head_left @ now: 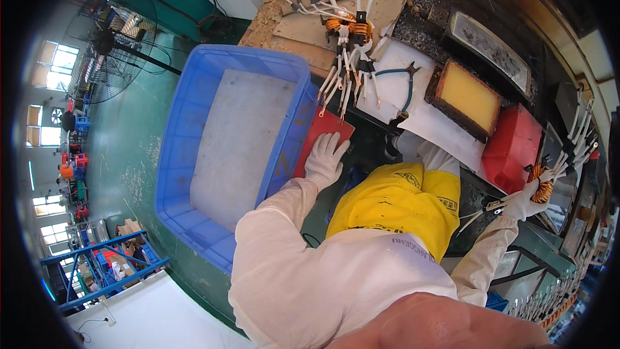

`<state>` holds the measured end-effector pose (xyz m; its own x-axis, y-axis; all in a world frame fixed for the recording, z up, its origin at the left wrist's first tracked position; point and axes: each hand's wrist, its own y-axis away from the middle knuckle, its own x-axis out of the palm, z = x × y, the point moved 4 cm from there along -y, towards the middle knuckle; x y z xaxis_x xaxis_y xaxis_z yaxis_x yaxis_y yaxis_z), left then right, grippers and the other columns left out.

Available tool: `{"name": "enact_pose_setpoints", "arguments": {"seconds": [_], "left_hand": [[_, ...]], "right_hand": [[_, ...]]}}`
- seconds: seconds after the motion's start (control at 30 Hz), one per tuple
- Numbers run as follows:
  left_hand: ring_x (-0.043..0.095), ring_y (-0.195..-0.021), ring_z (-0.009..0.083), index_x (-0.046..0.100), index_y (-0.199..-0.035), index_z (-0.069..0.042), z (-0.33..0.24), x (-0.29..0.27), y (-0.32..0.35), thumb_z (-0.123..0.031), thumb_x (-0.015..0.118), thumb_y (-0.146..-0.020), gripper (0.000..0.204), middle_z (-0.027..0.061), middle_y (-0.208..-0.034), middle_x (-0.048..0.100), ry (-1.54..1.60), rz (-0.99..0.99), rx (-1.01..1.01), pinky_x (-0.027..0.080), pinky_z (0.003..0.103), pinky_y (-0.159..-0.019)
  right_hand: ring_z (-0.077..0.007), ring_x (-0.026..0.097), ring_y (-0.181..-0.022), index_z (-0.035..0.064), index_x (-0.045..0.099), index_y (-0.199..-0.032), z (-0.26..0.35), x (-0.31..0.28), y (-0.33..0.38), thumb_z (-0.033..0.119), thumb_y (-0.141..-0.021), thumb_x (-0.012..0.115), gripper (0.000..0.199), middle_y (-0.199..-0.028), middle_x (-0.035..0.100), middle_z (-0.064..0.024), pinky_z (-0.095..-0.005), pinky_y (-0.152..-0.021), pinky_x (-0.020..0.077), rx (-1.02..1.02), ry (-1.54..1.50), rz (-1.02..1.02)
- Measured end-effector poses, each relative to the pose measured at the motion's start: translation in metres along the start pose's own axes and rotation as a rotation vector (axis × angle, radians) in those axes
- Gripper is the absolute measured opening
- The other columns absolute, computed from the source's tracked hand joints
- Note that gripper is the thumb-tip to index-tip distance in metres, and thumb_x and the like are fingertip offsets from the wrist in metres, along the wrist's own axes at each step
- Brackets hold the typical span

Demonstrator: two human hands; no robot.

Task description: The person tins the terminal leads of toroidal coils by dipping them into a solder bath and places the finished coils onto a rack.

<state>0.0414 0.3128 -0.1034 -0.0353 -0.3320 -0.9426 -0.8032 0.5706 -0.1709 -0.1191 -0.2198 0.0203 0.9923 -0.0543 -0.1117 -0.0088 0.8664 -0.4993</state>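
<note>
My left hand [325, 160], in a white glove, lies with its fingers stretched out on a flat red surface [323, 130] beside the blue tub. It holds nothing. Off to the right, my gloved right hand [522, 204] is closed around a copper-wound coil [541, 184] with white-sleeved leads sticking out on both sides. More coils [352, 26] of this kind lie on the bench at the front, their leads hanging over the edge. Cutting pliers [410, 87] with teal handles rest near them on white sheeting.
A large blue tub [169, 148] stands at my left. Along the bench sit a dark-framed tray with a yellow filling [470, 97], a grey-surfaced rectangular tray [491, 48] and a red container [512, 148]. Many coil leads [549, 297] line the lower right. A fan [106, 42] stands far left.
</note>
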Motion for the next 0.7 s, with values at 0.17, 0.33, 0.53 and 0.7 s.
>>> {"name": "enact_pose_setpoints", "arguments": {"seconds": [0.17, 0.33, 0.53, 0.7], "left_hand": [[0.041, -0.130, 0.0392, 0.051, -0.136, -0.013, 0.002, 0.001, -0.002, -0.015, 0.070, -0.070, 0.069, 0.0182, -0.140, 0.046, 0.005, -0.004, 0.020, 0.031, 0.053, -0.113], [0.041, -0.130, 0.0387, 0.051, -0.136, -0.012, 0.001, 0.003, -0.003, -0.018, 0.071, -0.069, 0.069, 0.0189, -0.140, 0.046, 0.002, 0.012, 0.059, 0.031, 0.053, -0.114], [0.039, -0.132, 0.0381, 0.050, -0.137, -0.013, 0.002, 0.006, 0.000, -0.019, 0.072, -0.070, 0.071, 0.0183, -0.141, 0.044, -0.039, 0.042, 0.027, 0.028, 0.052, -0.116], [0.038, -0.133, 0.0378, 0.049, -0.138, -0.013, 0.000, 0.007, -0.002, -0.018, 0.071, -0.070, 0.073, 0.0184, -0.142, 0.043, -0.057, 0.062, 0.012, 0.027, 0.053, -0.116]], "right_hand": [[-0.0214, 0.065, -0.089, -0.0044, 0.041, -0.132, -0.014, -0.005, -0.004, 0.015, -0.088, 0.076, 0.060, -0.115, 0.061, -0.0169, -0.0296, -0.073, 0.0560, -0.010, -0.028, 0.009], [-0.0207, 0.062, -0.087, -0.0054, 0.044, -0.124, -0.022, -0.007, -0.005, 0.009, -0.084, 0.078, 0.054, -0.107, 0.062, -0.0170, -0.0325, -0.075, 0.0550, -0.097, -0.090, -0.043], [-0.0188, 0.062, -0.088, -0.0025, 0.044, -0.127, -0.012, -0.001, 0.000, 0.014, -0.088, 0.075, 0.052, -0.110, 0.061, -0.0135, -0.0291, -0.073, 0.0545, -0.049, -0.048, -0.023], [-0.0200, 0.063, -0.090, -0.0039, 0.043, -0.128, -0.005, -0.003, 0.000, 0.013, -0.089, 0.074, 0.053, -0.114, 0.060, -0.0148, -0.0286, -0.074, 0.0557, 0.008, -0.032, -0.018]]}}
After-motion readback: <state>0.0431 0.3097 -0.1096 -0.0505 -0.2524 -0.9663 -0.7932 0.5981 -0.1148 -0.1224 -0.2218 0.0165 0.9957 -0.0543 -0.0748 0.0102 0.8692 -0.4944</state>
